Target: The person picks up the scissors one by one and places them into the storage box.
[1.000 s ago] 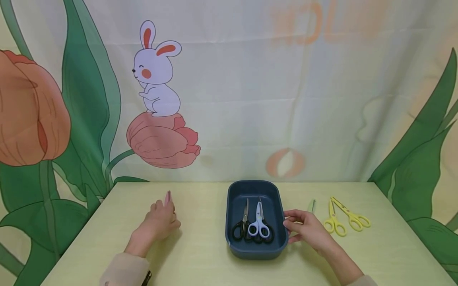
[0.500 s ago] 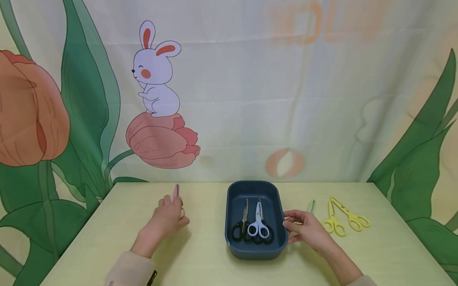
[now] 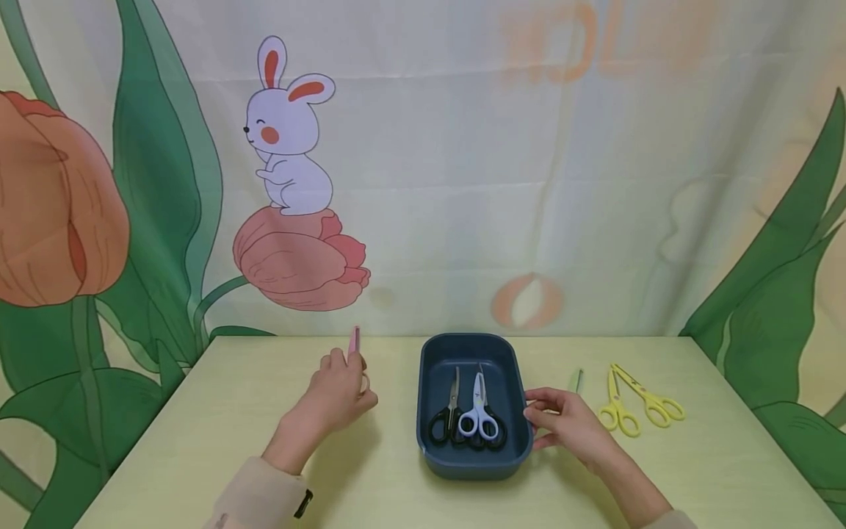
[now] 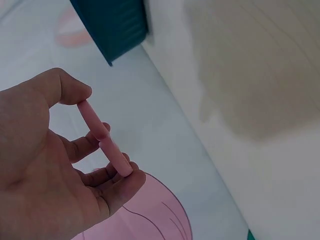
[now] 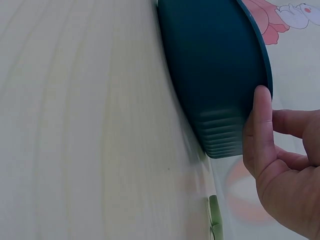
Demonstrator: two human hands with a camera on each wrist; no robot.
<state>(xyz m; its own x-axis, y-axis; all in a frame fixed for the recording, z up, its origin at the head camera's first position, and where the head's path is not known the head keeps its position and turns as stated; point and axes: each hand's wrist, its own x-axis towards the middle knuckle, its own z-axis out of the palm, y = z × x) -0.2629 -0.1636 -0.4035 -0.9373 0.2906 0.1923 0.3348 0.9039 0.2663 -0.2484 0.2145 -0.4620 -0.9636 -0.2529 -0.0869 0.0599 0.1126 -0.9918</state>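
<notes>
My left hand pinches pink scissors above the table's left half, blades pointing away. In the left wrist view their pink handle loops show edge-on between thumb and fingers. At the middle of the table stands a dark blue bin. My right hand holds its right side at the rim; the right wrist view has a finger along the bin's outer wall. Inside lie black scissors and light blue scissors, these partly covering another black-handled pair.
Two yellow scissors lie on the table to the right of my right hand. Green scissors are partly hidden behind that hand. A printed curtain with a rabbit and tulips hangs along the table's far edge.
My left hand has moved right and slightly away from me with the pink scissors, closer to the bin. The right hand and the bin have stayed in place.
</notes>
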